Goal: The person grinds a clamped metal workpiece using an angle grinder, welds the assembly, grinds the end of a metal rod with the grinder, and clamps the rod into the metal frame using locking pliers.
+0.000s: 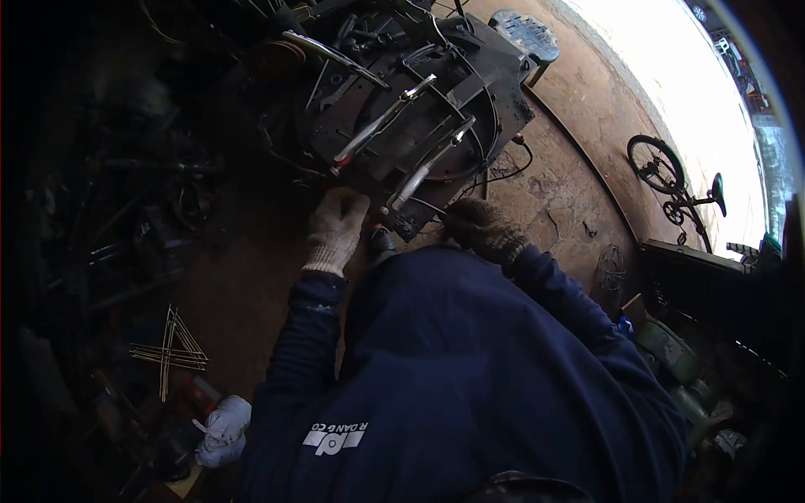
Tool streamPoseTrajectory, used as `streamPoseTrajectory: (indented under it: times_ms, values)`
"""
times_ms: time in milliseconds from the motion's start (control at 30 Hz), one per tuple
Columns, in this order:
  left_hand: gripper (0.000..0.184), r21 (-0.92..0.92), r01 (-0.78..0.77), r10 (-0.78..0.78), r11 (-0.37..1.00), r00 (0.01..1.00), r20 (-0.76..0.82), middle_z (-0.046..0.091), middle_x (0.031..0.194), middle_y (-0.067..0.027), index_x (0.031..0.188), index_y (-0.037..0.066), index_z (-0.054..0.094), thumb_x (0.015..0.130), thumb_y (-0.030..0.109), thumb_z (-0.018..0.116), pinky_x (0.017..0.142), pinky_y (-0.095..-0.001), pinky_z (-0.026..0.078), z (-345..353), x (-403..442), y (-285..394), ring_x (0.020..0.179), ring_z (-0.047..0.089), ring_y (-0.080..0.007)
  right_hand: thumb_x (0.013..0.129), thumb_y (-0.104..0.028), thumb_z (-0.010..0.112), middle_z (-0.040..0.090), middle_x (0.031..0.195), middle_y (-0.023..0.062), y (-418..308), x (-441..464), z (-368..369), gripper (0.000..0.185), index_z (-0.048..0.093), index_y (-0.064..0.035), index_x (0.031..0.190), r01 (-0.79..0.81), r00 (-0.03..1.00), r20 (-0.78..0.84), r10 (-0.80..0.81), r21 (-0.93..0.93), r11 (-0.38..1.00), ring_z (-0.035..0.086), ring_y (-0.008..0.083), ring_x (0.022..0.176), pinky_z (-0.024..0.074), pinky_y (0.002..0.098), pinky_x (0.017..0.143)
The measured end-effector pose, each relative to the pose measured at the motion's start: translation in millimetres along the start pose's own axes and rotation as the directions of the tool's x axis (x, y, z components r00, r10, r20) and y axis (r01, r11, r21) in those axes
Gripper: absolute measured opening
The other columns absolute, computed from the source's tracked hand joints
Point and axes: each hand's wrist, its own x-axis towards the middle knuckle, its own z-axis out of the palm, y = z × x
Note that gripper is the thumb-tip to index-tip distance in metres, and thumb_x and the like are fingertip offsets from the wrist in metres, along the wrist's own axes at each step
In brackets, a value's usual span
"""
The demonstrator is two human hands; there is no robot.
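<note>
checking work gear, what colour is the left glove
The left glove is greyish beige, seen in the head view.

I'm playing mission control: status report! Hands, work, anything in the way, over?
Left hand: gloved, by metal table, grip unclear. Right hand: gloved, grip hidden. Silver clamp handle between them, maybe in the way.

The single head-worn view is looking forward and steeply down from above the wearer's dark blue top (pixel 453 335), which is filling six o'clock at close range. The left hand (pixel 337 225) and right hand (pixel 486 228) are lying a little farther off, toward ten and two o'clock. The desk (pixel 507 65) is occupying twelve, beyond them; a bicycle (pixel 673 212) is appearing well away, between two and three.
</note>
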Motion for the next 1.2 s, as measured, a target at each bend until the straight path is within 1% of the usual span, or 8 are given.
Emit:
streamPoseTrajectory:
  times_ms: [233,300,500,800,900,1067,1100,1200]
  values:
    - [0.027,-0.553,0.297,-0.102,0.778,0.929,0.356,0.071,0.099,-0.0096,0.113,0.006,0.064,0.094,0.023,0.075,0.068,-0.0311,0.058,-13,6,-25,0.077,0.069,-0.0164,0.099,-0.015,0.065,0.07,0.109,0.0116,0,-38,44,0.028,0.066,-0.0015,0.124,0.3,0.91,-0.317,-0.266,0.062,0.952,0.068,0.0225,0.104,0.0546,0.0353,0.091]
    - [0.024,-0.756,0.471,-0.317,0.454,0.879,0.357,0.072,0.1,-0.0103,0.114,0.008,0.065,0.096,0.021,0.072,0.064,-0.0336,0.061,-21,3,-3,0.077,0.07,-0.0179,0.099,-0.011,0.063,0.067,0.114,0.0105,-4,-41,48,0.032,0.062,-0.0007,0.13,0.273,0.914,-0.301,-0.271,-0.036,0.961,0.065,0.0224,0.112,0.0524,0.0338,0.099]
    - [0.018,-0.845,0.485,-0.151,0.226,0.874,0.461,0.073,0.102,-0.0113,0.115,0.006,0.066,0.099,0.014,0.065,0.074,-0.0354,0.063,-22,19,12,0.083,0.072,-0.0201,0.096,0.003,0.056,0.064,0.122,0.0128,14,-25,53,0.033,0.065,-0.0021,0.128,0.382,0.834,-0.387,-0.394,-0.112,0.917,0.063,0.0265,0.114,0.0529,0.037,0.099]
    - [0.018,-0.785,0.559,-0.25,0.266,0.827,0.504,0.074,0.104,-0.0055,0.116,0.008,0.068,0.099,0.016,0.066,0.08,-0.0325,0.062,2,46,19,0.088,0.073,-0.0166,0.093,-0.01,0.07,0.073,0.112,0.014,-2,9,42,0.028,0.071,-0.008,0.121,0.321,0.651,-0.64,-0.409,-0.256,0.912,0.069,0.0274,0.106,0.0548,0.037,0.093]
    - [0.027,-0.713,0.547,-0.213,0.439,0.834,0.509,0.065,0.072,-0.0006,0.095,0.012,0.073,0.099,0.038,0.067,0.051,-0.0273,0.044,14,49,14,0.057,0.054,-0.0093,0.094,-0.01,0.07,0.073,0.112,0.014,-3,10,45,0.027,0.071,-0.0066,0.12,0.301,0.648,-0.643,-0.409,-0.277,0.913,0.069,0.0268,0.106,0.0546,0.0372,0.094]
    - [0.049,-0.104,0.39,-0.315,0.915,0.851,0.42,0.061,0.066,-0.0061,0.097,0.003,0.071,0.099,0.051,0.063,0.061,-0.0354,0.052,12,49,33,0.059,0.058,-0.0132,0.095,-0.008,0.068,0.073,0.112,0.012,-5,13,48,0.03,0.069,-0.0059,0.125,0.32,0.667,-0.678,-0.307,-0.111,0.941,0.069,0.0237,0.106,0.0543,0.0364,0.094]
    - [0.053,-0.012,-0.02,0.023,1.0,0.926,0.376,0.06,0.064,-0.0058,0.094,0.003,0.07,0.096,0.055,0.064,0.061,-0.0359,0.051,10,47,29,0.058,0.058,-0.0142,0.097,-0.012,0.068,0.072,0.112,0.0097,-2,17,48,0.033,0.066,-0.0056,0.129,0.436,0.656,-0.688,-0.309,0.011,0.9,0.067,0.0216,0.106,0.0535,0.0342,0.092]
    - [0.034,0.132,-0.486,0.416,0.864,0.836,0.359,0.052,0.062,0.0018,0.104,0.008,0.066,0.096,0.04,0.072,0.052,-0.0325,0.048,19,47,31,0.051,0.049,-0.0112,0.098,-0.017,0.069,0.071,0.107,0.0068,-13,20,47,0.044,0.057,-0.0039,0.138,0.445,0.685,-0.718,-0.125,0.277,0.851,0.067,0.0165,0.095,0.0553,0.0296,0.082]
